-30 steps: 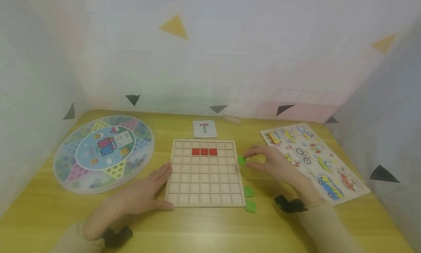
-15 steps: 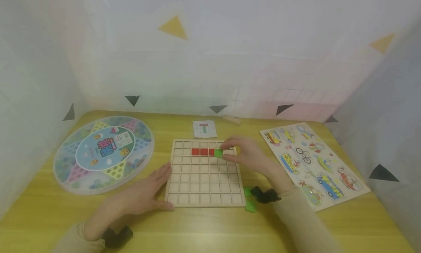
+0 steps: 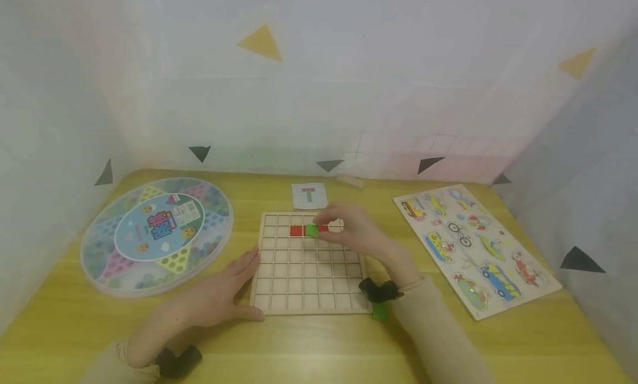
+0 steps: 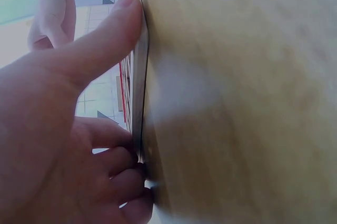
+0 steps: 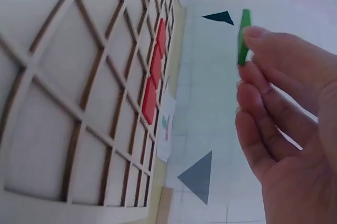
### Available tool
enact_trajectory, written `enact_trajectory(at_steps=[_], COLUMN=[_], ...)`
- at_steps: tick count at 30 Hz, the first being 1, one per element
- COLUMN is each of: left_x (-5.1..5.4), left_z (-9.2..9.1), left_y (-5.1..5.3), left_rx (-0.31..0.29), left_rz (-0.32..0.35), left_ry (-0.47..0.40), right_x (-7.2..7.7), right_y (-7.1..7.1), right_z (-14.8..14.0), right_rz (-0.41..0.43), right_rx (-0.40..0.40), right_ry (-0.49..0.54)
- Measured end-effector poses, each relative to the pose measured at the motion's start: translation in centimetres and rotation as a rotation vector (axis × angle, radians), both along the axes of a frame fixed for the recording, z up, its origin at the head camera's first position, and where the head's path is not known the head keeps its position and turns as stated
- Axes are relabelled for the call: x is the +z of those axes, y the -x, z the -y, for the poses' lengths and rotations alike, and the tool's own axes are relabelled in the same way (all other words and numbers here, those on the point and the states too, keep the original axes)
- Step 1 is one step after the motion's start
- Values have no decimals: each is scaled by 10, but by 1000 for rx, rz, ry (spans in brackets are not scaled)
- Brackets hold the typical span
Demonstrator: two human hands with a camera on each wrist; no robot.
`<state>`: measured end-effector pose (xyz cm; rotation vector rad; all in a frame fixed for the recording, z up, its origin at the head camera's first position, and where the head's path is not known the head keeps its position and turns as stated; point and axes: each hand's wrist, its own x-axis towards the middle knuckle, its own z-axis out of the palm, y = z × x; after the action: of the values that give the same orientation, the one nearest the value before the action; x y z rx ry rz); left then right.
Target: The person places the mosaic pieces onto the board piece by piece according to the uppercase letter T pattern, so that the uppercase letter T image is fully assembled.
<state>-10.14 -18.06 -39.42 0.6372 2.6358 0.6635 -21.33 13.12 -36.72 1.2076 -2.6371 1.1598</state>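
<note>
A wooden grid board (image 3: 295, 270) lies on the table with red tiles (image 3: 296, 230) in a row near its far side. My right hand (image 3: 356, 234) pinches a green tile (image 3: 312, 230) between thumb and finger above that row, and the right wrist view shows this green tile (image 5: 244, 37) held clear of the board. At the board's left edge, my left hand (image 3: 214, 295) rests with thumb and fingers spread; in the left wrist view its thumb (image 4: 113, 34) touches the board's side. Another green tile (image 3: 380, 311) lies by the near right corner, partly covered by the wrist strap.
Behind the board lies a pattern card (image 3: 309, 196), with a small wooden block (image 3: 351, 181) beside it. A round game box (image 3: 157, 235) is at the left, and a picture puzzle board (image 3: 476, 251) at the right. Patterned sheets (image 3: 319, 96) stand around the table.
My right hand picked up the green tile from beside the board's right edge and carried it left over the red row. My left hand has stayed in place.
</note>
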Motion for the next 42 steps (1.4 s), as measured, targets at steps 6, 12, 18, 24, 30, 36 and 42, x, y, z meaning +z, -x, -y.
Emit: enact_trajectory(at_steps=[6,12,18,24,30,36,42], left_x=[0,1,3,3,3,3,2], left_z=[-1,-2,-2,-2,-2,-2,-2], left_y=[1,1,1,2,1,0,0], left_rx=[3,11,6,7,10,7,3], left_rz=[-2,7,4,8,5,-2,-8], left_ry=[2,12,11,14,12,16,16], right_x=[-3,-12,-18,-21,-27,-32,-36], right_y=[0,2,2,1,2,4,5], right_z=[0,8,14,15,14,12,10], right_rz=[47,35,42,49,87,155,152], right_rx=[-10,20,35,21,-26,-62,-64], right_ry=[-19,-29,-20,-13,-45,-50,-64])
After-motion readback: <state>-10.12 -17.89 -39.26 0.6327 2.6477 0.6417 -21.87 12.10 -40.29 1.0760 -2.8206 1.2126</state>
